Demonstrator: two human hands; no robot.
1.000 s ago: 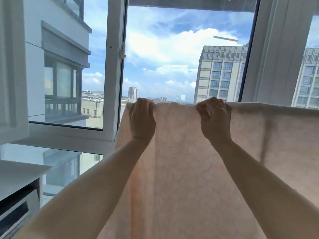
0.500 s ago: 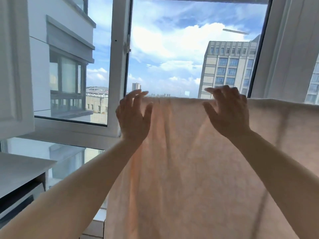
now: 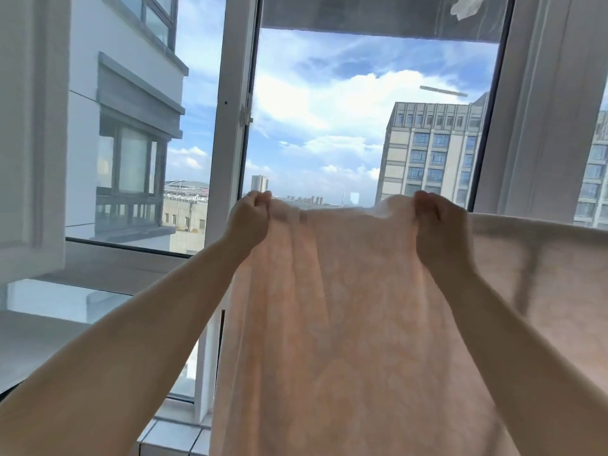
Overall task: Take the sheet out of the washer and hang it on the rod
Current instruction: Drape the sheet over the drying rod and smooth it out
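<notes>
The sheet point(image 3: 345, 324) is out of the washer and hangs in front of the window frame point(image 3: 230, 126). The rod itself cannot be seen; the cloth's top edge covers whatever it hangs over.

Left of the sheet's middle, the left hand point(image 3: 248, 222) pinches the top edge at the sheet's left corner. Its grip is closed tight on the cloth, with the fingers curled over the edge. Right of the middle, the right hand point(image 3: 437, 225) holds the top edge the same way, with a bunch of cloth squeezed in its grip.

The step looks like spreading the sheet flat along the top. To do it well, both hands should pull the edge gently apart, away from each other, so the folds between them go smooth. They should keep the edge level, so one side does not slide down. A hard tug could pull the whole sheet off.

The sheet is thin and soft, a pale peach colour with a faint flower-like pattern. Light shines through it. Long soft folds run down from the two hands. To the right of the right hand the sheet is flatter and looks a bit thicker, perhaps doubled.

The window frame is white, smooth and hard.
</notes>
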